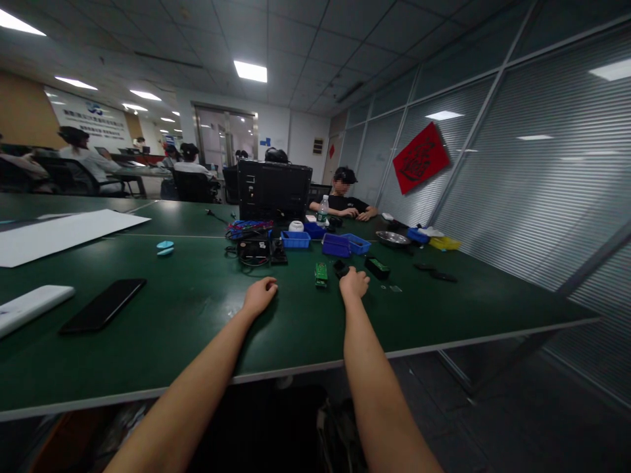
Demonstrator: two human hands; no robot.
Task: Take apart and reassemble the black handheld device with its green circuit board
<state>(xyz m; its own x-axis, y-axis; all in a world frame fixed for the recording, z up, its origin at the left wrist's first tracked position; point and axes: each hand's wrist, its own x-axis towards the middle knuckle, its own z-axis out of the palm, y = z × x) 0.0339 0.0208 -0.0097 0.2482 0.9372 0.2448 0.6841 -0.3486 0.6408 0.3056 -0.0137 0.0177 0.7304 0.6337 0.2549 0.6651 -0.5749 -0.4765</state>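
My left hand (260, 297) rests on the green tabletop with loosely curled fingers, a gap beside the thumb and nothing visible in it. To its right, my right hand (353, 284) is closed on a small black case (340, 268) at the table surface; my fingers cover part of it. Between the two hands lies a green circuit board (321, 274), apart from both. Just right of my right hand sits a black housing (377, 267) with a green board showing inside. Small clear pieces (396, 289) lie in front of that housing.
Blue bins (296, 240), cables (249, 228), a black device (254, 249) and a monitor (275, 190) stand beyond my hands. A phone (104, 305) lies left. A metal dish (393, 238) is at the right; a person (344, 197) sits across the table.
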